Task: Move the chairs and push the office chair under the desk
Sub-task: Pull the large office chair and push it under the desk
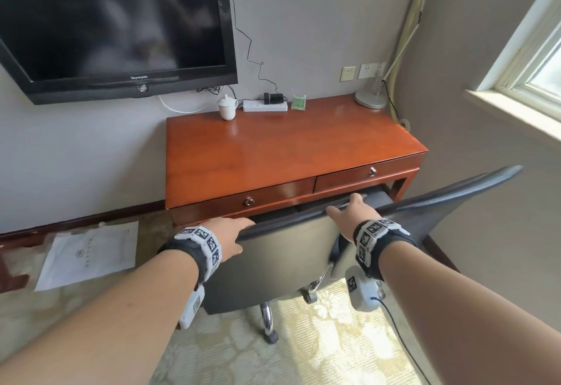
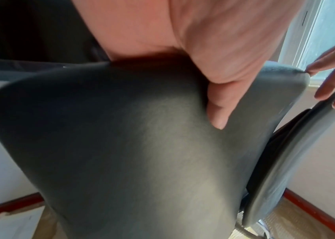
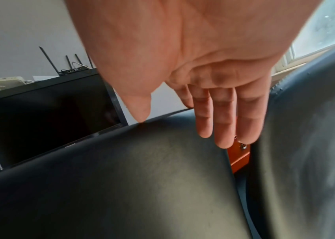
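Both grips sit on the top edge of the office chair [image 1: 273, 263]'s backrest. Your left hand [image 1: 230, 237] hooks over the left end, thumb down the rear face and the other fingers hidden over the front, so it grasps the edge. Your right hand [image 1: 352, 211] lies over the right end with straight, relaxed fingers [image 3: 224, 126], released rather than clamped.

From your hands, the table [image 1: 288, 147] lies straight ahead and a little right, its long axis running left to right across your push. The chair seat is already partly tucked beneath the drawer front, so I judge the push is partly done. The left hand has the firmer hold.

The chair is dark, smooth leather-like upholstery on a chrome wheeled base. A second dark chair back [image 1: 455, 202] stands just beside it on the right, close to your right hand.
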Action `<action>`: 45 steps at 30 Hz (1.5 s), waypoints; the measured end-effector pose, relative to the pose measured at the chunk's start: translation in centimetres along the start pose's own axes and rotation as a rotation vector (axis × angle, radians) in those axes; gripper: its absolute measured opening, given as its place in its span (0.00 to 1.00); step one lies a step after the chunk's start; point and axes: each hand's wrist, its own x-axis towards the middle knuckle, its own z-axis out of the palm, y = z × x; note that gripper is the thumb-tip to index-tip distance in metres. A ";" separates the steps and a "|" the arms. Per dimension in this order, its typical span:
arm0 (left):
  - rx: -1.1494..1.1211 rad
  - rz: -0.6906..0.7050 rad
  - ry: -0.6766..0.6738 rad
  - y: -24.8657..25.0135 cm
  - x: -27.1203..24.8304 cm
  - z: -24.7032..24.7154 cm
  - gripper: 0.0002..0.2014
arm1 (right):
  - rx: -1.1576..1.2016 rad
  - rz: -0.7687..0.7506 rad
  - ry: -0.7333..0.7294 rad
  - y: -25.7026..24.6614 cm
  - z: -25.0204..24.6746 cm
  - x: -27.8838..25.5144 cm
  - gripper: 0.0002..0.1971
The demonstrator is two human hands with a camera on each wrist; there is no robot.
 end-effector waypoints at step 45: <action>-0.765 -0.115 0.175 1.4 -2.3 0.1 0.46 | 0.826 0.396 -0.069 0.2 2.5 0.2 0.46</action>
